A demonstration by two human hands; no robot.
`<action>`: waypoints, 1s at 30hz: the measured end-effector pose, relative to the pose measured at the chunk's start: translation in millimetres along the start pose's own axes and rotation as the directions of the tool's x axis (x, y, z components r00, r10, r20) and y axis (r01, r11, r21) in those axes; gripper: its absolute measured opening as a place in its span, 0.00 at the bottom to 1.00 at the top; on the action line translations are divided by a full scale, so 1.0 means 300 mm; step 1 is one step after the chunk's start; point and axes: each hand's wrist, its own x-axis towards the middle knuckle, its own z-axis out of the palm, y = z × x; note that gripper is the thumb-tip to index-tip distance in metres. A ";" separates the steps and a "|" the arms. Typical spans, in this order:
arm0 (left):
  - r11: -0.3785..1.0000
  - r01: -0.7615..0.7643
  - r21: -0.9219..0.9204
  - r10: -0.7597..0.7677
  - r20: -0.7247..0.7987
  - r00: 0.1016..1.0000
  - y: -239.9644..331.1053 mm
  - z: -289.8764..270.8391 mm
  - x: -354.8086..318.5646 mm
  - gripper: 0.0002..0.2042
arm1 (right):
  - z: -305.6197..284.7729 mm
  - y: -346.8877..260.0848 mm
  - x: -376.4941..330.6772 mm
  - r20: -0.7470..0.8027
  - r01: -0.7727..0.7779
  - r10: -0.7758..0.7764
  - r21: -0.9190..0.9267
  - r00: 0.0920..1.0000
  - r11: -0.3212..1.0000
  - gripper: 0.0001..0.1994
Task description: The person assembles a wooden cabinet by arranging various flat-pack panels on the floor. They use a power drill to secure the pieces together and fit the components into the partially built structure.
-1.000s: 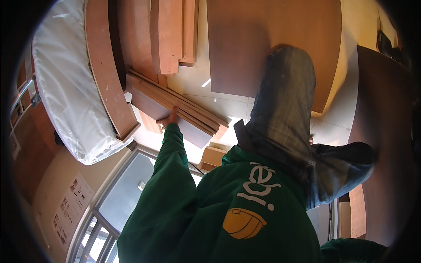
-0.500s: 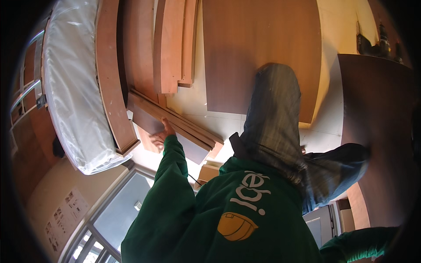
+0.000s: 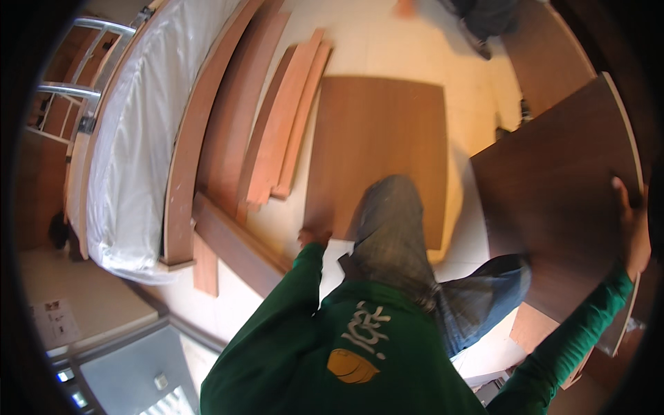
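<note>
My right hand [image 3: 633, 235] grips the edge of a dark brown wooden panel [image 3: 553, 187] that stands tilted at my right. The thumb lies on its face and the other fingers are mostly hidden. My left hand [image 3: 315, 237] is at the near left corner of a flat brown panel [image 3: 387, 131] on the floor. Its fingers are smeared by motion, so I cannot tell whether they touch that panel. My bent knee [image 3: 391, 214] covers the panel's near part. Left of that hand lies a long brown board [image 3: 238, 242], set at a slant.
Several narrow reddish boards [image 3: 285, 131] lie beyond my left hand. Farther left is a plastic-wrapped mattress [image 3: 135, 145] beside a wooden rail [image 3: 185, 180] and a metal ladder [image 3: 90, 86]. Another person's leg and shoe [image 3: 477, 38] show at the far right, near another brown panel [image 3: 543, 52].
My left hand has left the slanted boards and moved right to the flat panel's corner. My right hand has come into view on the standing panel's edge. The view has shifted.
</note>
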 end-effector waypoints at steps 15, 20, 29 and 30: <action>0.986 0.167 0.001 -0.165 -0.148 0.975 0.168 -0.073 -0.006 0.54 | -0.030 -0.005 0.012 0.066 -0.078 0.069 0.145 0.995 0.986 0.35; 0.988 0.154 -0.015 -0.154 -0.115 0.981 0.184 -0.156 -0.050 0.53 | -0.032 0.003 0.022 0.096 -0.109 0.094 0.165 0.991 0.980 0.34; 0.964 0.230 -0.133 -0.241 -0.076 0.968 0.206 -0.166 -0.055 0.55 | -0.011 -0.005 0.027 0.069 -0.094 0.083 0.180 0.994 0.979 0.32; 0.962 0.235 -0.138 -0.247 -0.074 0.966 0.227 -0.146 -0.062 0.55 | -0.012 -0.003 0.022 0.065 -0.094 0.084 0.179 0.994 0.979 0.32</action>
